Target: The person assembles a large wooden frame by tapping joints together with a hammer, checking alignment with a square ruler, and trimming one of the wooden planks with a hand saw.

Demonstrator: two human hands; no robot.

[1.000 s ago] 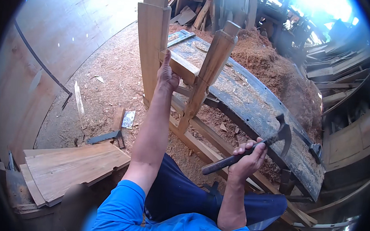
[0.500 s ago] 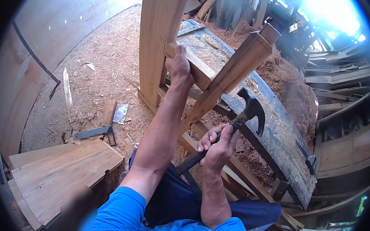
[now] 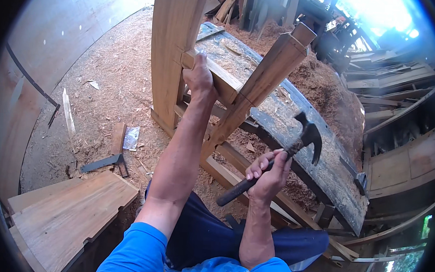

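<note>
My left hand [image 3: 200,78] is wrapped round a short wooden crosspiece [image 3: 225,79]. The crosspiece spans between a tall, wide wooden board [image 3: 168,48] on the left and a slanting squared post [image 3: 268,79] on the right. In my right hand [image 3: 270,176] is a claw hammer [image 3: 304,139] with a dark handle, gripped near the upper half of the handle. Its head is to the right of the post, apart from the wood. The fingertips of my left hand are partly hidden behind the crosspiece.
A long workbench [image 3: 298,126] dusted with shavings runs behind the frame. At lower left lies a wooden panel [image 3: 73,217]; near it are a try square [image 3: 101,163] and a small plastic packet [image 3: 131,138]. Stacked planks [image 3: 390,82] fill the right side.
My right hand has moved slightly right with the hammer, and the handle's lower end has swung up into clearer view. My left hand keeps its hold on the crosspiece; the whole view has shifted a little.
</note>
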